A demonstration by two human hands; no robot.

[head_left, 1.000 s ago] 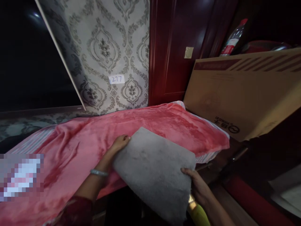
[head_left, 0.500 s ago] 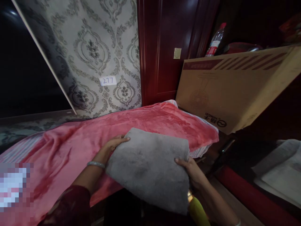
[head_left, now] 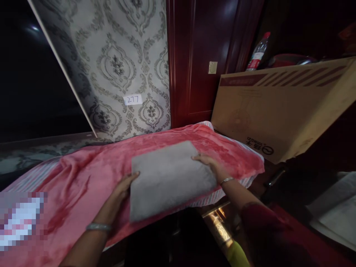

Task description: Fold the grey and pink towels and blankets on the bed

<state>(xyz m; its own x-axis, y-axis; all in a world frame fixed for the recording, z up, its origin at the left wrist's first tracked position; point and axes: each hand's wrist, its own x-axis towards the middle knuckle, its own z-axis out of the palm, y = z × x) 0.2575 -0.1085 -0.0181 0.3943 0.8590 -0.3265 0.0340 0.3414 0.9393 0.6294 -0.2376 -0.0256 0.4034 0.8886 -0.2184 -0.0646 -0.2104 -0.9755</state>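
A flat, roughly rectangular grey cloth [head_left: 167, 178] with a soft, plush-looking surface lies over the pink blanket [head_left: 91, 178]. My left hand [head_left: 125, 185] is closed on its left edge, thumb on top and the other fingers mostly hidden beneath. At the upper right edge, my right hand [head_left: 210, 163] grips the cloth with its thumb on the top face. I cannot tell whether the cloth rests fully on the blanket or is held just above it. A striped sheet shows below the blanket's edges.
A large cardboard box [head_left: 272, 111] stands at the right, with a bottle [head_left: 257, 52] behind its top edge. A dark screen [head_left: 41, 81] is at the left. White folded fabric [head_left: 338, 222] lies at the lower right. Below are dark drawer fronts with a metal handle [head_left: 276, 178].
The grey cloth has turned and moved up onto the blanket, now lying flatter. My right hand has risen to its upper right edge; my left hand has shifted slightly down and left.
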